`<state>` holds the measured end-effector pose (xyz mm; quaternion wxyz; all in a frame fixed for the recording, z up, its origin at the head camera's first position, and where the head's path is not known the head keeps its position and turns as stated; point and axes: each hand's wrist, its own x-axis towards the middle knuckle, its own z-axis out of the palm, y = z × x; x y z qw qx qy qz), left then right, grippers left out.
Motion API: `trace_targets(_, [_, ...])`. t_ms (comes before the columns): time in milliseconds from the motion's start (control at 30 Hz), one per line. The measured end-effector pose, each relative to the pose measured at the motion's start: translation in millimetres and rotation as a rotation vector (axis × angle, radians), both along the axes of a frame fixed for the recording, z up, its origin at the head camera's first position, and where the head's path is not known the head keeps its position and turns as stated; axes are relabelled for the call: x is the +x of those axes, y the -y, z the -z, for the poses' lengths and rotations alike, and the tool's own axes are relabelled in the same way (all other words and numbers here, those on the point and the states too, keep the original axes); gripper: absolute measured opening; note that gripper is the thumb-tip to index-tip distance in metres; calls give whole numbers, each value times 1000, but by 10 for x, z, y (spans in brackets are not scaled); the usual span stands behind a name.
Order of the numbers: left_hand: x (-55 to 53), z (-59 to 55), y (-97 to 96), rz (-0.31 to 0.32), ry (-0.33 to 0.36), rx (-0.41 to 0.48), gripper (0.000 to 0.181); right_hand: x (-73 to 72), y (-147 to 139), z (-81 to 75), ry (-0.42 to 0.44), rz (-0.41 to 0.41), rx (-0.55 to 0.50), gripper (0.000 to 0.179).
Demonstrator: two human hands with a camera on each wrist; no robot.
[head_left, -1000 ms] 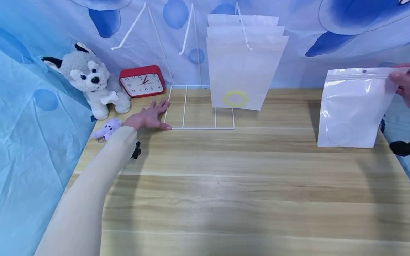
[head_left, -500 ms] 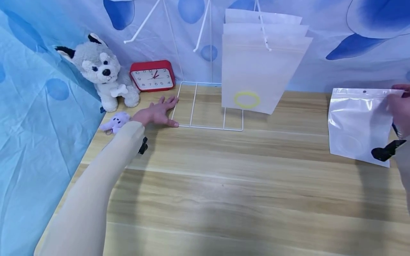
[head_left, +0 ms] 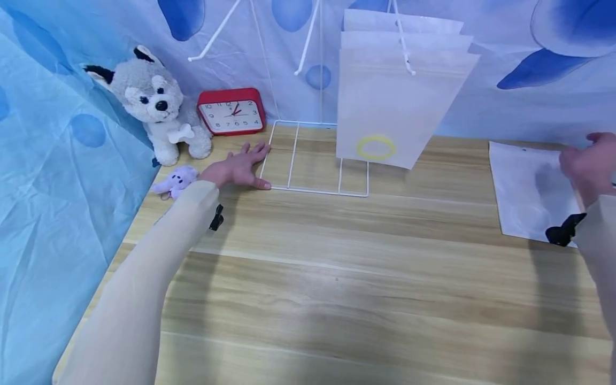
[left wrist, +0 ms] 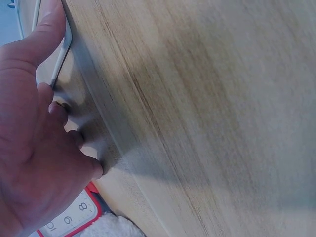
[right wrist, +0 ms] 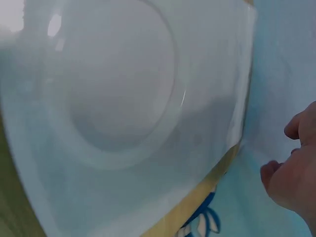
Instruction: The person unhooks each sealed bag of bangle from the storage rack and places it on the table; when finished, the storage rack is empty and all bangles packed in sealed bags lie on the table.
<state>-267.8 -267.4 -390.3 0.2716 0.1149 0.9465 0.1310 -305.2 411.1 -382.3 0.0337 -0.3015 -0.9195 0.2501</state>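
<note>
At the left corner of a white wire rack's base (head_left: 315, 191), my left hand (head_left: 237, 170) presses down with fingers spread. In the left wrist view its thumb lies along the wire and its fingertips touch the wood. My right hand (head_left: 589, 168) is over the far right of the table, its fingers loosely bent and holding nothing; the right wrist view shows it apart from the bag. Beneath it a white zip pouch (head_left: 522, 198) with a round mark lies flat. Several similar white pouches (head_left: 404, 101) hang from the rack's right hook, the front one bearing a yellow ring.
Two bare rack hooks (head_left: 308, 40) jut forward left of the hanging pouches. A grey husky plush (head_left: 159, 107), a red clock (head_left: 232, 112) and a small lilac plush (head_left: 178, 181) stand at the back left. A blue patterned cloth (head_left: 481, 32) backs the wooden table (head_left: 337, 299).
My right hand has lowered the pouch onto the table and let go of it. The left hand has stayed on the rack base. The head view has shifted a little.
</note>
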Motion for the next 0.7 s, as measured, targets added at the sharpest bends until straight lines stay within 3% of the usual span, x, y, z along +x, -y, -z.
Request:
trace_targets(167, [-2,8,5,13,2,11,109,66,80,-59,-45,-270,113,58])
trace_targets(300, [15,19,31,4,11,7,109,153,282,-259,-102,-477,50,57])
trace_targets(433, [27,21,48,-6,11,-6,109,286,589,-536,-234,-691,-155,48])
trace_targets(567, [29,12,25,-6,5,6,109,443,974,-825,-380,-823,-456,33])
trace_targets(700, [35,17,-19,1,4,18,109,604,1290,-1063,-505,-950,-768,35])
